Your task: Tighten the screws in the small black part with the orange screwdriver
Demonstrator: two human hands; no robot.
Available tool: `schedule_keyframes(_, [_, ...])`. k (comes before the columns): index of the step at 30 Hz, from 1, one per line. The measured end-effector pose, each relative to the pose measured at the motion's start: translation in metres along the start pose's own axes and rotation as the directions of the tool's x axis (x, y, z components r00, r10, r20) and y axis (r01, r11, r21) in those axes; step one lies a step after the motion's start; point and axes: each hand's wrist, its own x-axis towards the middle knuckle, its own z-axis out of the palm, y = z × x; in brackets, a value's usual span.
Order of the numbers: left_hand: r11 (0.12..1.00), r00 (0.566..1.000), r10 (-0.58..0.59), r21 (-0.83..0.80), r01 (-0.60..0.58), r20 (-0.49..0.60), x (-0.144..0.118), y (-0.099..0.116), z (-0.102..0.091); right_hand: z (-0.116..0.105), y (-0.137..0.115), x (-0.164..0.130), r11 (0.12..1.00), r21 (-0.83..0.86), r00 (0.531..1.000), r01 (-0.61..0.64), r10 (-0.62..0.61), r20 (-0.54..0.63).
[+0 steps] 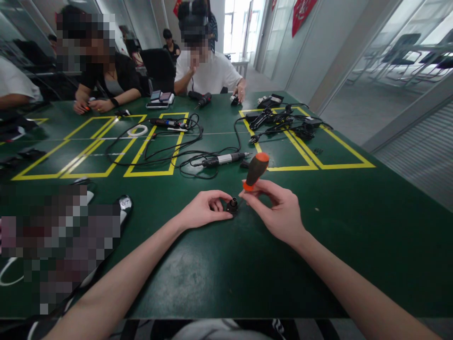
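Beneath both grips, a green table (339,245) is marked with yellow tape. By the right hand (281,208), a screwdriver (257,171) is pinched near its orange collar, its dark, orange-capped handle tilted above the fingertips. Just left of that grip, a small black part (232,207), round-topped, is clamped between the left hand (207,208)'s thumb and fingers.

Screwdriver (257,171) and small black part (232,207), near half of table (198,278).
The screwdriver has a dark grey handle with orange butt and collar. It is tilted, butt upward and to the right, shank directed down toward the part (tip contact cannot be determined); the right grip (278,208) pinches it near the collar. The part, round neck upward, sits between the fingertips of the left grip (205,208).
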Motion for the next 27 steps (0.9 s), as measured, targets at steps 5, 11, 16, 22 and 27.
schedule_keyframes(5, [1.000,1.000,-0.016,0.007,0.016,-0.006,-0.0003,-0.0005,0.0005,0.0045,0.0000,-0.0018,0.984,0.131,0.992,-0.120,0.114,0.048])
schedule_keyframes(11, [1.000,1.000,-0.025,0.012,0.025,-0.009,0.0002,-0.0018,0.0013,0.0004,-0.0020,0.0047,0.976,0.156,0.985,-0.149,0.134,0.105])
schedule_keyframes(16, [1.000,1.000,-0.009,0.005,0.009,-0.008,0.0006,-0.0033,0.0016,-0.0015,-0.0059,0.0078,0.994,0.081,0.985,-0.070,0.056,0.163])
schedule_keyframes(22, [0.999,1.000,-0.020,0.033,0.020,-0.002,-0.0003,-0.0018,0.0006,0.0057,-0.0027,0.0008,0.953,0.231,0.973,-0.197,0.161,0.165])
schedule_keyframes(27, [0.999,1.000,-0.019,0.038,0.019,-0.002,-0.0008,0.0000,0.0009,0.0061,-0.0006,-0.0003,0.943,0.266,0.977,-0.199,0.169,0.133])
